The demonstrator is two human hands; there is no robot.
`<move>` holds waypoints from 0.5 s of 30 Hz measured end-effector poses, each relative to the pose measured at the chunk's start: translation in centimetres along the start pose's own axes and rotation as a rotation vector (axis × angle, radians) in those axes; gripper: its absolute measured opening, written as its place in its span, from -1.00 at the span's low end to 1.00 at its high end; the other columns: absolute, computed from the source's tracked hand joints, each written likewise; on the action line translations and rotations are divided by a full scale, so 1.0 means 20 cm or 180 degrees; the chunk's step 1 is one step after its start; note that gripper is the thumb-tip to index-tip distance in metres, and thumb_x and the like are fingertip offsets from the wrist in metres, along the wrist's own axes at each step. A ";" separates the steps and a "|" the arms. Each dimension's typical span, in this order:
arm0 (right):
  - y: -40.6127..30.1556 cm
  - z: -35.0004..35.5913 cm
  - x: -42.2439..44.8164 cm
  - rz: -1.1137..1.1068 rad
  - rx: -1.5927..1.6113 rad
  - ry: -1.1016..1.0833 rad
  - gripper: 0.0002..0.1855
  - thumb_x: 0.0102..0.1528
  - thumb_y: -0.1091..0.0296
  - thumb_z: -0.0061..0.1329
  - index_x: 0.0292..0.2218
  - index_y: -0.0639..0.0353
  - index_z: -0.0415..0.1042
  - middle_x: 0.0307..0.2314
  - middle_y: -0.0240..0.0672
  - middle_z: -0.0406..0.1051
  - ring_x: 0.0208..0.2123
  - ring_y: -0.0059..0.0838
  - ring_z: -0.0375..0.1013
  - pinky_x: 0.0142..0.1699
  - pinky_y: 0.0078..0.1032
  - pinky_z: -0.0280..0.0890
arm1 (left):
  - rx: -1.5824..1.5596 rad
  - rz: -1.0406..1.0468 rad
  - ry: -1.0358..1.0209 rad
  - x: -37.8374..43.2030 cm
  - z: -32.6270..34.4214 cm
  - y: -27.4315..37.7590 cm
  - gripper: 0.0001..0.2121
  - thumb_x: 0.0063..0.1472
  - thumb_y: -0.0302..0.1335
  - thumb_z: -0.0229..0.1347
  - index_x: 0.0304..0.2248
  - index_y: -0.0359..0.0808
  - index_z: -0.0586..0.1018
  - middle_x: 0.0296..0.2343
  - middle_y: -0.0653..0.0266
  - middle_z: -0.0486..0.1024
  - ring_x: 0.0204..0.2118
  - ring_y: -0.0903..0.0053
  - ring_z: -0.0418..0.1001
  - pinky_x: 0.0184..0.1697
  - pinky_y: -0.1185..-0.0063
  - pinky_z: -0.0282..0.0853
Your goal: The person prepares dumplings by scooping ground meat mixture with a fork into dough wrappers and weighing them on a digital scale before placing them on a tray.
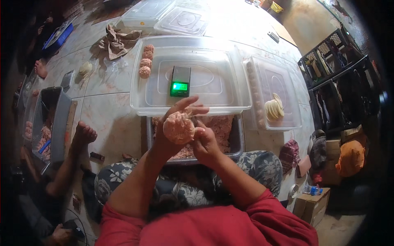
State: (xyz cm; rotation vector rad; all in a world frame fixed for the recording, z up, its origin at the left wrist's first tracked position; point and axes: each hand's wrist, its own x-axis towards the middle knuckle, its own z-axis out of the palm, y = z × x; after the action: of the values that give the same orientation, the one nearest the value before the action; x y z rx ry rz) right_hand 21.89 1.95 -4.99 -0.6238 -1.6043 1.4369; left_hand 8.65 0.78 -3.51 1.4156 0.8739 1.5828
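Note:
My left hand (164, 135) holds a ball of pink minced mixture (178, 128) on its palm, fingers spread beyond it. Curled close at the ball's right side, my right hand (207, 140) appears to grip a small dark tool (194, 120), mostly hidden. Below both hands is a grey tub (237, 149) of pink minced mixture (217, 132). A clear plastic container (212, 101) lies beyond, partly over the tub. On it are a digital pocket scale (181, 80) with a lit green display and, along the left, a row of several pink balls (145, 63).
Pale round wrappers (274, 109) are stacked on a lidded container (277, 83) at right. A crumpled cloth (118, 41) lies at upper left. Another person's foot (83, 132) and a second grey tub (57, 101) are at left. A black rack (335, 70) stands far right.

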 end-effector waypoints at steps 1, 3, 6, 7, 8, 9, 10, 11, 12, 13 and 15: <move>-0.02 -0.01 0.00 0.0002 -0.0592 0.0035 -0.76 0.24 0.37 -0.31 -0.10 0.25 0.22 -0.60 -0.45 0.29 -0.58 -0.70 0.28 -0.46 -0.62 0.24 | -0.0056 -0.0074 -0.0097 -0.01 -0.01 -0.01 -0.34 -0.03 -0.43 0.30 0.05 -0.36 0.27 -0.20 0.08 0.49 -0.08 0.47 0.42 -0.05 0.57 0.33; -0.04 -0.02 0.01 -0.0003 -0.1194 0.0055 -0.76 0.22 0.43 -0.31 -0.10 0.29 0.23 -0.66 -0.42 0.27 -0.61 -0.67 0.28 -0.48 -0.59 0.25 | 0.0038 -0.0039 0.0115 0.00 -0.01 -0.01 -0.35 -0.06 -0.44 0.32 0.02 -0.36 0.30 -0.29 0.18 0.50 -0.20 0.54 0.45 -0.16 0.63 0.36; -0.08 -0.02 -0.02 0.0644 -0.0371 0.0363 -0.76 0.18 0.47 -0.26 -0.12 0.31 0.27 -0.63 -0.32 0.28 -0.61 -0.44 0.33 -0.43 -0.50 0.29 | -0.0023 -0.0053 0.0704 0.02 0.01 -0.01 -0.29 -0.10 -0.43 0.35 0.03 -0.35 0.25 -0.45 0.38 0.39 -0.36 0.70 0.34 -0.25 0.67 0.32; -0.08 0.00 -0.02 0.0618 -0.0369 0.0339 -0.76 0.18 0.47 -0.26 -0.12 0.31 0.27 -0.63 -0.32 0.28 -0.61 -0.44 0.33 -0.43 -0.50 0.29 | -0.0008 -0.0025 0.0719 0.01 0.00 -0.01 -0.29 -0.10 -0.43 0.35 0.03 -0.35 0.25 -0.45 0.38 0.39 -0.36 0.70 0.34 -0.25 0.67 0.32; -0.07 0.03 -0.03 0.0295 -0.0434 0.0182 -0.74 0.18 0.46 -0.26 -0.09 0.32 0.26 -0.64 -0.31 0.28 -0.61 -0.46 0.33 -0.43 -0.50 0.29 | 0.0081 -0.0053 0.0675 0.00 0.00 0.01 -0.28 -0.10 -0.44 0.35 0.04 -0.35 0.24 -0.44 0.38 0.39 -0.35 0.71 0.34 -0.24 0.67 0.32; -0.05 0.05 -0.04 0.0005 -0.0491 0.0042 -0.71 0.18 0.46 -0.25 -0.06 0.32 0.25 -0.64 -0.30 0.28 -0.60 -0.47 0.33 -0.42 -0.51 0.29 | 0.0161 -0.0119 0.0624 -0.01 0.01 0.02 -0.28 -0.10 -0.46 0.35 0.04 -0.35 0.23 -0.42 0.38 0.38 -0.34 0.71 0.34 -0.23 0.68 0.32; -0.03 0.05 -0.03 -0.0135 -0.0671 -0.0021 -0.72 0.18 0.45 -0.25 -0.07 0.32 0.25 -0.62 -0.28 0.28 -0.59 -0.47 0.33 -0.41 -0.52 0.29 | -0.0249 -0.0286 0.0549 -0.02 0.02 0.02 -0.27 -0.13 -0.48 0.36 0.04 -0.35 0.23 -0.43 0.38 0.37 -0.34 0.70 0.35 -0.23 0.66 0.33; -0.02 0.05 -0.02 -0.0275 -0.0849 -0.0076 -0.73 0.19 0.44 -0.25 -0.09 0.32 0.25 -0.61 -0.26 0.29 -0.57 -0.47 0.34 -0.40 -0.52 0.29 | -0.0247 -0.0298 0.0550 -0.02 0.02 0.02 -0.27 -0.13 -0.48 0.36 0.04 -0.35 0.23 -0.43 0.38 0.37 -0.34 0.70 0.35 -0.23 0.66 0.33; -0.02 0.05 -0.01 -0.0150 -0.0996 -0.0095 -0.73 0.19 0.42 -0.25 -0.09 0.32 0.25 -0.58 -0.23 0.31 -0.54 -0.45 0.36 -0.38 -0.51 0.30 | -0.0127 -0.0470 0.0593 -0.03 0.00 0.04 -0.24 -0.14 -0.49 0.36 0.05 -0.34 0.22 -0.41 0.37 0.35 -0.34 0.68 0.35 -0.23 0.66 0.33; -0.02 0.04 -0.01 -0.0025 -0.1143 -0.0114 -0.73 0.19 0.40 -0.25 -0.09 0.32 0.24 -0.56 -0.19 0.33 -0.51 -0.44 0.39 -0.36 -0.50 0.30 | -0.0006 -0.0641 0.0635 -0.03 0.00 0.04 -0.22 -0.16 -0.49 0.37 0.06 -0.33 0.20 -0.39 0.36 0.33 -0.34 0.66 0.35 -0.22 0.65 0.33; -0.08 0.04 -0.01 0.0408 -0.0791 -0.0029 -0.72 0.19 0.39 -0.25 -0.09 0.32 0.24 -0.55 -0.18 0.35 -0.50 -0.44 0.39 -0.36 -0.50 0.30 | -0.0099 -0.0439 0.0903 -0.03 0.01 0.00 -0.17 -0.12 -0.45 0.35 0.10 -0.33 0.11 -0.40 0.35 0.33 -0.34 0.64 0.34 -0.23 0.63 0.34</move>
State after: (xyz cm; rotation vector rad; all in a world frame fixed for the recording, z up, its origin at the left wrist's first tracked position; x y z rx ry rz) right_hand 21.69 1.04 -3.48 -0.8778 -1.7933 1.3423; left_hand 8.91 0.25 -3.79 1.0995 1.0825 1.7073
